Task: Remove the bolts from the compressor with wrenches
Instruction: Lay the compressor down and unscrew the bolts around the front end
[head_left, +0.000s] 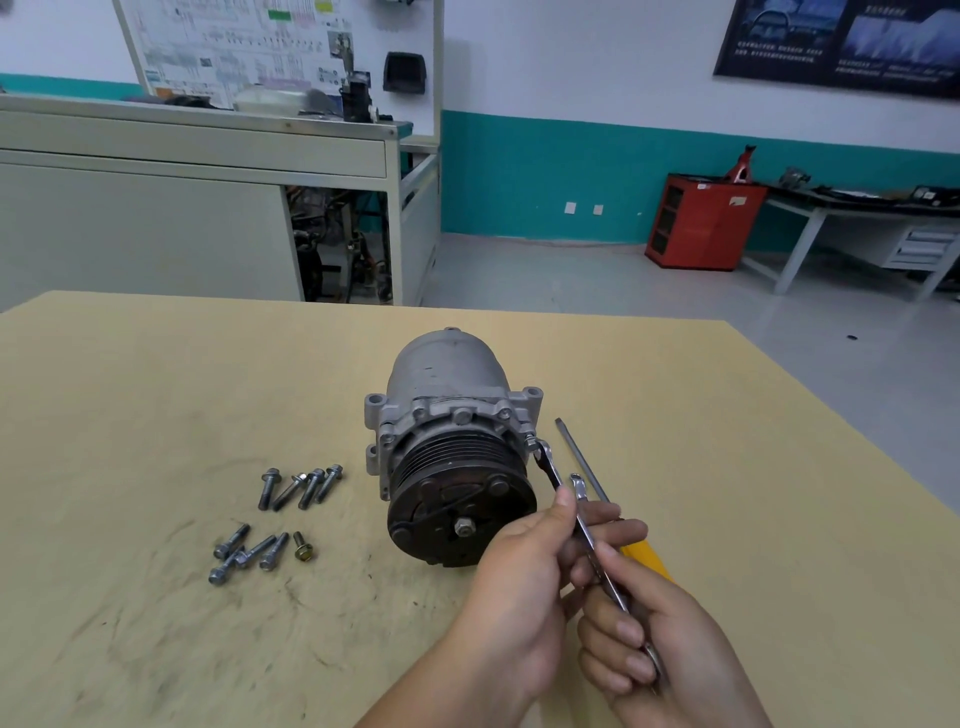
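1. Nearest the camera, the right hand (670, 644) is curled around the lower end of a slim wrench (597, 551), fingers folded over the shaft.
2. That slim wrench runs up and to the left between the two hands; its open end (577, 483) stands free in the air, just beside the screwdriver shaft.
3. Higher and to the left, the left hand (524, 577) pinches a second wrench (548, 467) between thumb and fingertips, with the other fingers bent under the slim one.
4. The second wrench reaches up to a bolt (530, 440) on the right side of the compressor's flange, its head seated at that bolt.
5. The compressor (452, 447) lies on its side near the middle of the bench (156, 649), its dark pulley face towards the camera and its grey body pointing away.
6. A screwdriver (582, 462) with a yellow handle lies on the bench to the right of the compressor, its handle partly hidden behind the hands, its tip pointing away.
7. Four loose bolts (304, 486) lie in a row to the left of the compressor.
8. Nearer the camera, a second group of bolts (249, 553) lies on the bench, with one short brass-coloured bolt (301, 546) at its right end.
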